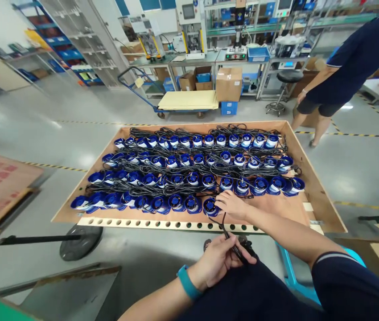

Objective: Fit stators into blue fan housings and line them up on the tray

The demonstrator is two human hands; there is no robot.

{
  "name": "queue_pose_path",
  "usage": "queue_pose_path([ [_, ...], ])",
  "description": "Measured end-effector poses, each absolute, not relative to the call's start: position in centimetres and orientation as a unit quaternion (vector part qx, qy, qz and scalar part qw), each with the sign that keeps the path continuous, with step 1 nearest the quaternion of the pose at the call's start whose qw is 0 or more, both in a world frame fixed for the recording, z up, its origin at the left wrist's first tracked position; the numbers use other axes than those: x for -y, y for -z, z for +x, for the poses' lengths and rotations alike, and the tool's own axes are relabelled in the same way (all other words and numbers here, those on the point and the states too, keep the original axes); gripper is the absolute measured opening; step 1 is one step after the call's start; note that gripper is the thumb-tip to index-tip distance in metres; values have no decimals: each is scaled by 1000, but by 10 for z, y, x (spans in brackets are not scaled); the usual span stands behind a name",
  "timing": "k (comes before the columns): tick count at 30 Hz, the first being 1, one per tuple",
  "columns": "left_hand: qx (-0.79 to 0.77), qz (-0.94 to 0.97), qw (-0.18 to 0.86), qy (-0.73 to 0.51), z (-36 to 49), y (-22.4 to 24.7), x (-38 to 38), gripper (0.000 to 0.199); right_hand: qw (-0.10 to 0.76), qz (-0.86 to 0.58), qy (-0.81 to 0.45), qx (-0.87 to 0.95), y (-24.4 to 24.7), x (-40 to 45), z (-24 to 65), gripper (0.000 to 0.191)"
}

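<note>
Rows of blue round parts with black cables fill much of a shallow wooden tray (326, 209). In the front row, my right hand (231, 205) grips the rim of a blue part (210, 206) at the row's right end. From that part a black cable (224, 228) runs down to my left hand (224, 258), which is closed round the cable bundle in front of the tray's near edge. A teal band is on my left wrist.
A cream strip with holes (159, 224) lines the tray's near edge. Behind the tray stand a flat cart (187, 100) and a stool (290, 76). A person (360, 67) is at the back right. A black round base (80, 243) stands at the front left.
</note>
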State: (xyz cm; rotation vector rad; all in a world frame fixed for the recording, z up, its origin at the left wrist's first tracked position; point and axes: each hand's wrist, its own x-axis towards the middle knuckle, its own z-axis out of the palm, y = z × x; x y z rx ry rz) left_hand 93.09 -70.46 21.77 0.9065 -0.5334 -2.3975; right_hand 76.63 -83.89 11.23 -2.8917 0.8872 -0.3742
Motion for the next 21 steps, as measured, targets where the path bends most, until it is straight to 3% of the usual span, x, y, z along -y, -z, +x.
queue_pose_path([
  [4,153,330,284,887,933,-222,713,37,163,-852,255,-426,-127,800,738,47],
  [7,80,312,302,898,934,-226,726,27,380,-680,326,-535,-134,743,710,52],
  [9,39,299,308,902,932,-229,739,21,530,-584,311,-530,-136,705,702,66],
  [11,18,303,308,902,929,-232,755,21,611,-555,277,-492,-138,678,706,70],
  [14,28,320,299,899,923,-236,785,23,612,-548,264,-505,-145,665,723,65],
  [17,88,319,298,896,921,-238,816,32,599,-531,278,-532,-161,673,728,42],
  [21,243,287,255,891,931,-234,825,72,634,-488,333,-499,-189,687,710,36],
])
